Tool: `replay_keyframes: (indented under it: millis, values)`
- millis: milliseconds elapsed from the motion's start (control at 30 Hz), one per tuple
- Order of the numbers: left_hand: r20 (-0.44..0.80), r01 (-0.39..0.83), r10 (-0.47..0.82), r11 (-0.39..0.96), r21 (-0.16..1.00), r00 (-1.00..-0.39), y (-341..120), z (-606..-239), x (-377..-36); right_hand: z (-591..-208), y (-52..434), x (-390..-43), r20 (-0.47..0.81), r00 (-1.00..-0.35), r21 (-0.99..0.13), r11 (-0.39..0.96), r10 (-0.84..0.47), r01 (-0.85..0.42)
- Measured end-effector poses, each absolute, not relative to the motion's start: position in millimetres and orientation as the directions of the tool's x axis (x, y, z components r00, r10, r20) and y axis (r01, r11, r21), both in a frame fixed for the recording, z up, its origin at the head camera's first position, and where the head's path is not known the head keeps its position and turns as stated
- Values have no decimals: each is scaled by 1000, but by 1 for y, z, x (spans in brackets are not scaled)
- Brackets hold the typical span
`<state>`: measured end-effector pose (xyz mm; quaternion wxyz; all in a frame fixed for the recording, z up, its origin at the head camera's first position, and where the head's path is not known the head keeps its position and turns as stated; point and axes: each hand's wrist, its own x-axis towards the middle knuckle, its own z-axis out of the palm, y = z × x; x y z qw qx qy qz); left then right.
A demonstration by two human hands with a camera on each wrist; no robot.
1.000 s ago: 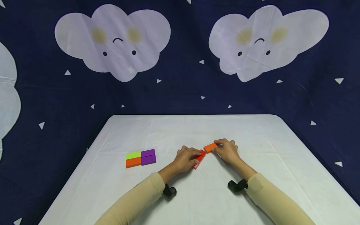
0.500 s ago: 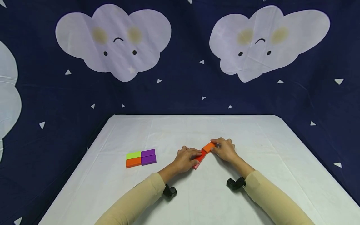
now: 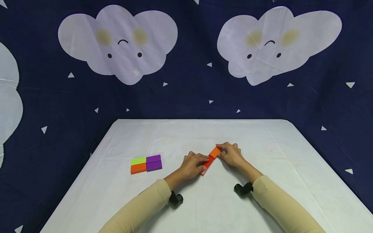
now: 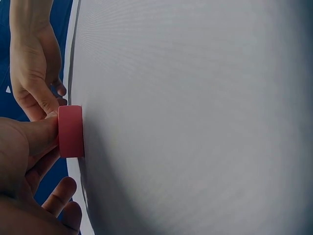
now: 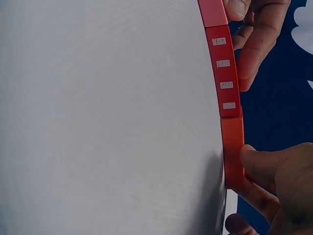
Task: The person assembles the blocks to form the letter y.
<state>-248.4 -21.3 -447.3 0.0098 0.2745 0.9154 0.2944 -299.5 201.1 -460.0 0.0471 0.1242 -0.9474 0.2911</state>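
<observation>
On the white table, a pink block [image 5: 214,12], a red block [image 5: 224,73] and an orange block [image 3: 215,152] lie end to end in a slanting line. My left hand [image 3: 190,165] grips the near part of the line, its thumb at the pink block and its forefinger along the red one. The orange block at the far end is pinched between thumb and fingers of my right hand [image 3: 233,155]. In the right wrist view, the orange block's end meets the red block, whose side bears several pale rectangles. The left wrist view shows the pink block's end face.
To the left, a lime green block [image 3: 138,160], another orange block [image 3: 138,168] and two purple blocks [image 3: 153,158] lie together as a flat rectangle. A dark blue cloth with clouds [image 3: 118,42] hangs behind the table. Each wrist wears a black camera [image 3: 243,190].
My right hand has moved slightly left, turning the orange block from an angle into line with the red one. My left hand has stayed in place on the red and pink blocks.
</observation>
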Motion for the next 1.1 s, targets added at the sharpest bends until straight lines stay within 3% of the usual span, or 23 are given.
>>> replay_keyframes:
  millis: [1100]
  values:
    - [159,525,518,708,472,-841,-21,-447,-248,-457,199,-296,140,-970,-580,778,-198,-242]
